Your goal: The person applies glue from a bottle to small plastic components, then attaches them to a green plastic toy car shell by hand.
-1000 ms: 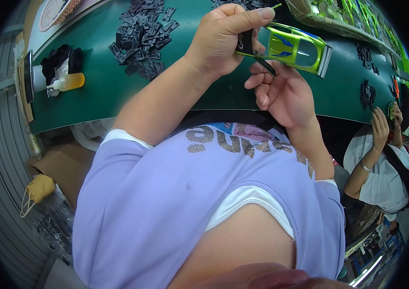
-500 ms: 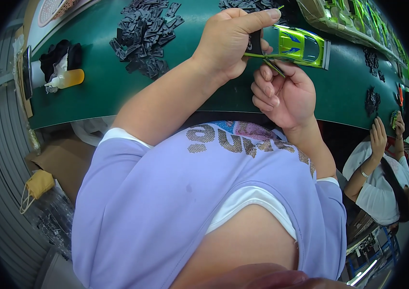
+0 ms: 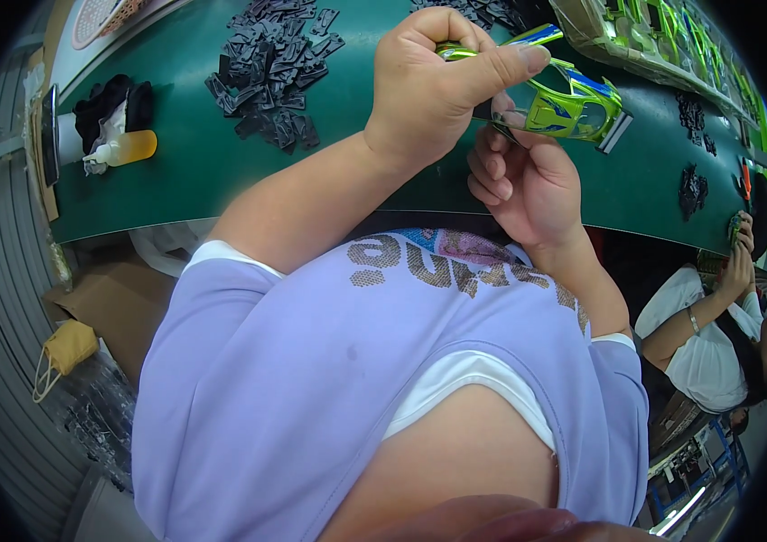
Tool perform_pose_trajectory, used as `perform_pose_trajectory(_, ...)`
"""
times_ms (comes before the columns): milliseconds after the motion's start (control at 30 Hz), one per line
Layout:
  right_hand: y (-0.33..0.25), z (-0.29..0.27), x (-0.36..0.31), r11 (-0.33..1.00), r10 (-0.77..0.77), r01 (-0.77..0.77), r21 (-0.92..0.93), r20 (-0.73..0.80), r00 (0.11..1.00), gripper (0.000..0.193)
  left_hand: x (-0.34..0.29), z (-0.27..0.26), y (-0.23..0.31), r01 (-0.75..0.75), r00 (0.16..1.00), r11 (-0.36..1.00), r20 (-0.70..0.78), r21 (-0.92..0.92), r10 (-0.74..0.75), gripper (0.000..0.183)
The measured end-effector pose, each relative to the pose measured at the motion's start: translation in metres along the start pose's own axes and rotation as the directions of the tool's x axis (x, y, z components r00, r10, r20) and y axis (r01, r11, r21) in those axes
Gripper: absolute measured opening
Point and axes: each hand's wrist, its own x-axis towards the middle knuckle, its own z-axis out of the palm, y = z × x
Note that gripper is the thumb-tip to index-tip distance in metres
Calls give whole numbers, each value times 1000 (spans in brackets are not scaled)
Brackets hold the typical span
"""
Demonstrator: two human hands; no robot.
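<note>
A bright green toy car body shell (image 3: 555,113) with blue markings is held over the green table (image 3: 185,185), tilted so that its side and window openings show. My left hand (image 3: 428,90) is closed around the shell's left end, the thumb stretched along it. Below the shell, my right hand (image 3: 537,190) has its fingers curled in a pinch on a small dark flat part (image 3: 502,132). Its fingertips are close to the shell's lower edge, and they partly hide the dark part. I cannot tell whether the part touches the shell.
Black plastic parts lie in a heap (image 3: 270,77) at the left and another heap (image 3: 474,11) at the back. A box (image 3: 663,45) of green shells stands back right. A yellow bottle (image 3: 135,146) lies far left. A co-worker (image 3: 708,334) sits right, near small black piles (image 3: 693,191).
The car shell has rolled from its top view to a tilted side view. My left hand has turned with it, and my right hand has shifted slightly left.
</note>
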Motion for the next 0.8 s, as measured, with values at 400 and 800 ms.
perform_pose_trajectory(400, -11, -8, 5, 967, -63, 29, -252, -127, 990, 28, 11, -6, -10, 172, 964, 974, -181, -144, -197, 31)
perform_pose_trajectory(800, -16, -8, -7, -382, -607, 496, -780, 616, 502, 14, 10, -11, -11, 398, 892, 864, -88, -308, -443, 26)
